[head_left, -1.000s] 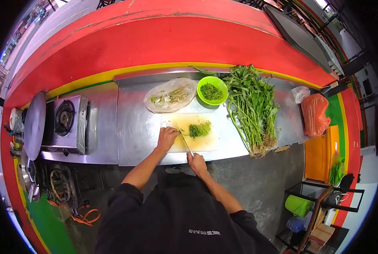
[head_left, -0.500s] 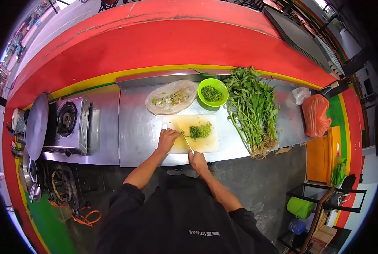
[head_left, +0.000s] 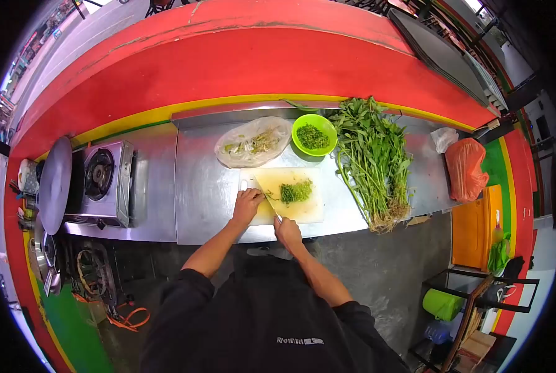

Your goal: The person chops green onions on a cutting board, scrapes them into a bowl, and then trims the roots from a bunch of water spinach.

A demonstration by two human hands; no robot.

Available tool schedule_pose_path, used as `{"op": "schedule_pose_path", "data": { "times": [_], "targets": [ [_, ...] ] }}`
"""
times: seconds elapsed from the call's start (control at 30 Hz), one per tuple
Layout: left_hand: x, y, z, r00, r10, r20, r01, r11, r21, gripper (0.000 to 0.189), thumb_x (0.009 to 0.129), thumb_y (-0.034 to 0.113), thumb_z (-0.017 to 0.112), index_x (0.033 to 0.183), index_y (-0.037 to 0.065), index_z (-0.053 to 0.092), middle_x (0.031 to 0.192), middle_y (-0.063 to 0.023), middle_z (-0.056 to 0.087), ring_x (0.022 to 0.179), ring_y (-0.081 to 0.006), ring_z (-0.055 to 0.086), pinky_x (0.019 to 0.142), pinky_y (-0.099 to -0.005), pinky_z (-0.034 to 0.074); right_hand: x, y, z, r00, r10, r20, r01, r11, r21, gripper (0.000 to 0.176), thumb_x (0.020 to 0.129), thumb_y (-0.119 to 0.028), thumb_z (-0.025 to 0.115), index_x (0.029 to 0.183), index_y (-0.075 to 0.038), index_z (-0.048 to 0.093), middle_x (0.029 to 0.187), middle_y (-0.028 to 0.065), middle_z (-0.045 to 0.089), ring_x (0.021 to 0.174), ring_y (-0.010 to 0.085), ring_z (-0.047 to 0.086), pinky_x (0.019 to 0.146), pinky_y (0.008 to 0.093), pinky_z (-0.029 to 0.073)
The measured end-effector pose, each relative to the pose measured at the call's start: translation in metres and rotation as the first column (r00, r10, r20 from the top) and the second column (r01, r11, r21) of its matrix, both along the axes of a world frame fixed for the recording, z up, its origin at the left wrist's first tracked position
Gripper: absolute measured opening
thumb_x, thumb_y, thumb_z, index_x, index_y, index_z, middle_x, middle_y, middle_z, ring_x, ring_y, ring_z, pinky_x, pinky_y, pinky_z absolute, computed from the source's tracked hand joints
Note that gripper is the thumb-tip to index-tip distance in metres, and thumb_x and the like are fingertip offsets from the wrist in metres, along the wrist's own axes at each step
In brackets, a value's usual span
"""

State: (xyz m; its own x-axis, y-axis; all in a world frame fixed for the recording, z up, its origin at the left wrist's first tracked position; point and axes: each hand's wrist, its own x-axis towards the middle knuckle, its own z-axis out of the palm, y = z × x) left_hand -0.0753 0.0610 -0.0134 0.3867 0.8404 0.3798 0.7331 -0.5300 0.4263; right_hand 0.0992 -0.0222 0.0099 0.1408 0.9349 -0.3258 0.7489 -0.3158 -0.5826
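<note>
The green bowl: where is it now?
Head view: the green bowl stands behind the cutting board, between the plastic bag, left, and the leafy greens, right.

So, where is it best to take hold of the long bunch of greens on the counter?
Probably the bunch of greens by its stalks just above the roots, from the near edge of the counter: stalks lie gathered there, leafy tops spread wide.

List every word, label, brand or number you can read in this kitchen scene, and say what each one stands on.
The white print on the black top: one short line of letters, too blurred to read.
No writing shows on the knife, the cutting board, the gas stove or the orange bag.
</note>
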Motion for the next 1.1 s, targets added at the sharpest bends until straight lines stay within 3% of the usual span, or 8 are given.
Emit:
{"op": "schedule_pose_path", "data": {
  "times": [0.17,0.23,0.4,0.77,1.1],
  "targets": [
    [-0.004,0.001,0.005,1.000,0.001,-0.003,-0.001,1.000,-0.020,0.021,0.082,0.013,0.068,0.101,0.014,0.076,0.096,0.0013,0.067,0.097,-0.0169,0.062,0.083,-0.0372,0.042,0.001,0.006,0.004,0.998,0.009,-0.059,-0.007,1.000,0.024,0.051,0.097,-0.040,0.054,0.085,0.008,0.069,0.079,0.0362,0.064,0.081,0.0526,0.066,0.076,0.0568,0.053],
    [-0.003,0.001,0.006,0.998,0.018,0.057,-0.013,0.996,-0.089,0.019,0.083,0.013,0.069,0.100,0.015,0.076,0.095,0.0015,0.069,0.096,-0.0168,0.062,0.083,-0.0370,0.042,0.006,0.001,0.002,0.997,-0.007,-0.074,0.007,1.000,-0.004,0.051,0.097,-0.039,0.054,0.086,0.008,0.069,0.080,0.0359,0.065,0.081,0.0529,0.065,0.077,0.0569,0.053],
    [-0.004,0.002,0.002,0.996,0.008,0.085,-0.004,0.999,-0.050,0.011,0.084,0.015,0.070,0.093,0.014,0.076,0.093,0.0013,0.069,0.093,-0.0179,0.062,0.083,-0.0379,0.040,0.008,-0.012,-0.006,0.997,0.017,-0.078,-0.022,0.998,-0.063,0.054,0.098,-0.044,0.053,0.091,0.006,0.069,0.084,0.0350,0.066,0.083,0.0516,0.066,0.079,0.0564,0.054],
    [-0.003,0.003,0.004,0.996,0.000,0.089,0.004,0.999,-0.043,0.010,0.082,0.012,0.070,0.090,0.012,0.075,0.093,0.0008,0.066,0.092,-0.0194,0.061,0.080,-0.0383,0.041,-0.006,-0.003,-0.006,0.998,0.023,0.061,-0.021,0.999,-0.037,0.052,0.099,-0.043,0.051,0.091,0.006,0.069,0.083,0.0329,0.067,0.081,0.0499,0.068,0.074,0.0553,0.055],
    [-0.008,0.002,0.004,0.997,-0.004,0.075,0.010,0.996,-0.086,0.012,0.085,0.018,0.070,0.095,0.013,0.075,0.092,0.0012,0.066,0.093,-0.0194,0.061,0.081,-0.0380,0.042,0.007,0.002,0.003,0.999,-0.038,0.022,0.039,0.998,-0.041,0.053,0.097,-0.041,0.053,0.089,0.009,0.069,0.081,0.0362,0.066,0.080,0.0527,0.066,0.075,0.0570,0.054]
  ]
}}
